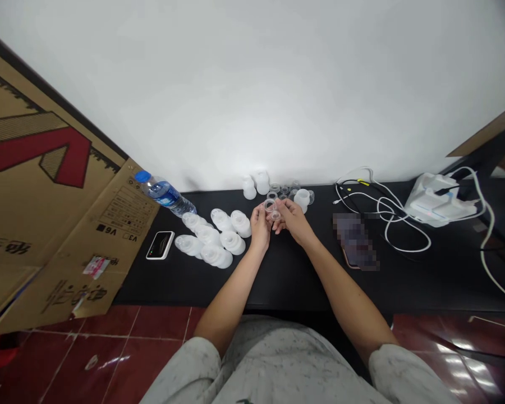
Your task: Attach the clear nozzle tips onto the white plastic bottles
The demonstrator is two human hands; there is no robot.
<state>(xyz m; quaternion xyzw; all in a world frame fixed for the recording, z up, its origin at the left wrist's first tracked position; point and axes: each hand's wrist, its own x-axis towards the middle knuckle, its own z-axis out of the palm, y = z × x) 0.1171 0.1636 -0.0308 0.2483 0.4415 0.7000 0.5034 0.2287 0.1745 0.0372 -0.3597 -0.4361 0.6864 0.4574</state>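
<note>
Both of my hands are together above the black tabletop, near the wall. My left hand (260, 227) is closed with its fingers on a clear plastic ring (270, 205). From the other side, my right hand (293, 220) grips the same ring with thumb and fingertips. Just below it, between the hands, is a small translucent piece (275, 215), too small to make out fully. Beyond my hands lie several clear rings and caps (284, 189) and a white open-mouthed cup-like piece (302, 197). Several white plastic bottles with domed tops (210, 234) stand close together to the left.
Two more white bottles (261, 183) stand against the wall. Farther left are a water bottle (166, 194), a small white device with a dark screen (160, 245) and a cardboard box (67, 224). Rightward lie a phone (356, 241), white cables (387, 216) and a white plastic unit (440, 199).
</note>
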